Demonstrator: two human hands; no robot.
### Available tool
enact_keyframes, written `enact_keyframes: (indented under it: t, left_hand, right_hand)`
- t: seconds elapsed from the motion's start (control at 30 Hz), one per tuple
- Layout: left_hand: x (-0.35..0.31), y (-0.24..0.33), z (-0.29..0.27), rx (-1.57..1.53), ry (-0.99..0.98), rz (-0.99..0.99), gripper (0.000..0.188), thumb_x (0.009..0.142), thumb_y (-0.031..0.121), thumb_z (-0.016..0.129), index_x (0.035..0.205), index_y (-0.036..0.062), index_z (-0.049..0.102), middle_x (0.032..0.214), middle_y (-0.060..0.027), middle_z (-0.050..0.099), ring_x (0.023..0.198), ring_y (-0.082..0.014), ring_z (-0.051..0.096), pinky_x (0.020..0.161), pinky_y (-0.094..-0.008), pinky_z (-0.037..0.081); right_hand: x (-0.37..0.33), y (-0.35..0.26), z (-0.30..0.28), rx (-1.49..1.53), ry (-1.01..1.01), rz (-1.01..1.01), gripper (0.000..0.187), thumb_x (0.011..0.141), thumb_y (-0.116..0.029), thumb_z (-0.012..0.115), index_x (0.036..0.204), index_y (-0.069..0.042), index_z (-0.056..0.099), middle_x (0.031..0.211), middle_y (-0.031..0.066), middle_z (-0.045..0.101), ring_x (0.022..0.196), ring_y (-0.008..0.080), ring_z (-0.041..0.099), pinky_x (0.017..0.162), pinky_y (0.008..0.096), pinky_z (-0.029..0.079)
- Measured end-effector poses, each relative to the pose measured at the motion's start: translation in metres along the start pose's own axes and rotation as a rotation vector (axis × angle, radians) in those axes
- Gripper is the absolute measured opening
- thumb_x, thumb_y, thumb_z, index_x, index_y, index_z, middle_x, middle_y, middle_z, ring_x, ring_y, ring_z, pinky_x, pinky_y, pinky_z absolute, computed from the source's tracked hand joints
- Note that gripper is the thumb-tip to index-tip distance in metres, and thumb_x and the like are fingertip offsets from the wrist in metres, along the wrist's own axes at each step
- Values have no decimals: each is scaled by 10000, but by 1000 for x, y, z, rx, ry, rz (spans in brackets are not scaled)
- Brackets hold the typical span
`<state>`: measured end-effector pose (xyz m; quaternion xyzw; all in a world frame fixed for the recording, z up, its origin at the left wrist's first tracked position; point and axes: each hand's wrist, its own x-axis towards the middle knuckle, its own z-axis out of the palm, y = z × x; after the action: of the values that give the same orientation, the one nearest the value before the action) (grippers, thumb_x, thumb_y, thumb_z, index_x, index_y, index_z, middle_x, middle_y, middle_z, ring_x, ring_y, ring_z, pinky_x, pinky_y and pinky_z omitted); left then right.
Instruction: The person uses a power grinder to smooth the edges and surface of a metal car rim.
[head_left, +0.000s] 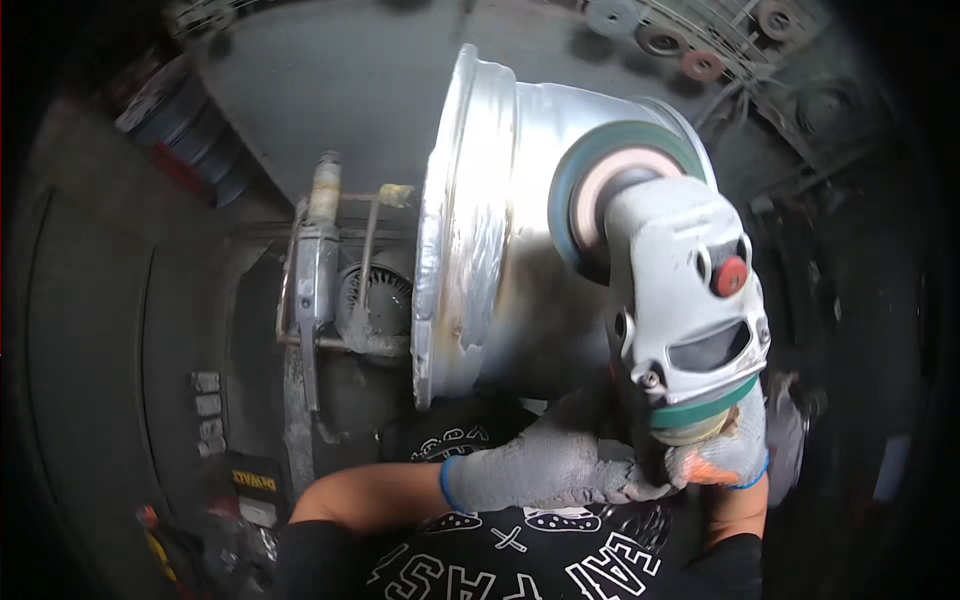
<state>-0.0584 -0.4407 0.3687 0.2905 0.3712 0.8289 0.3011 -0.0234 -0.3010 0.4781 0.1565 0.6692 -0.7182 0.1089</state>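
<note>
A silver metal wheel rim (545,150) stands on its side in the middle, its wide lip to the left and rough along the edge. Over its right part is an angle grinder (675,235) with a grey gear head, a red button and a green band. Its green-edged disc (572,180) overlaps the barrel; whether it touches is hard to tell. My right hand (725,455), in a grey glove, closes round the grinder's near end. From the left, my gloved left hand (545,465) also grips the grinder low down, some of its fingers hidden behind the tool.
Left of the rim stand a metal lever tool (316,280) and a round vented motor housing (378,300) within a frame. A dark drum (190,130) lies at the far left. Several discs, one reddish (702,66), hang on a rack at the upper right.
</note>
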Motion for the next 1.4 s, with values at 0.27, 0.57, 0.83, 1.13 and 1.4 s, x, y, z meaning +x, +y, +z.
enact_keyframes:
  t: [0.27, 0.57, 0.83, 1.13, 1.4]
  left_hand:
    - [26, -33, 75, 397, 159, 19, 770, 649, 301, 832, 1244, -14, 458, 1172, -155, 550, 1088, -223, 539, 948, -339, 432]
    - [54, -65, 121, 489, 431, 51, 864, 717, 324, 768, 1346, 0, 273, 1366, -191, 340, 1273, -304, 354, 1088, -402, 257]
    - [61, -71, 131, 374, 314, 143, 613, 847, 274, 661, 1338, 40, 377, 1358, -151, 406, 1263, -268, 392, 1046, -410, 347]
    - [29, -105, 76, -1498, -326, -55, 382, 912, 31, 508, 1268, -41, 387, 1080, -178, 546, 858, -176, 618, 632, -220, 522]
    - [26, -68, 64, -888, 29, -216, 353, 908, 46, 530, 1224, -73, 429, 1132, -144, 547, 991, -165, 589, 797, -243, 527]
  right_hand:
    - [16, -11, -78, -65, -357, -180, 720, 597, -129, 830, 1204, 59, 492, 1105, 155, 613, 990, 219, 608, 877, 341, 484]
    - [30, 0, -116, 114, -620, -377, 694, 690, -97, 762, 1264, 57, 403, 1196, 188, 552, 1092, 280, 572, 939, 397, 470]
    - [17, -33, -101, -169, -506, -104, 877, 515, -196, 853, 1251, 40, 437, 1151, 127, 583, 1035, 202, 582, 925, 336, 440]
    - [19, -66, -87, -289, -523, 111, 979, 507, -218, 897, 1294, 67, 389, 1183, 139, 564, 1074, 203, 552, 952, 343, 418]
    - [50, -71, -74, -776, -697, 137, 909, 549, -353, 876, 1251, 50, 461, 1086, 156, 625, 1005, 226, 608, 907, 339, 441]
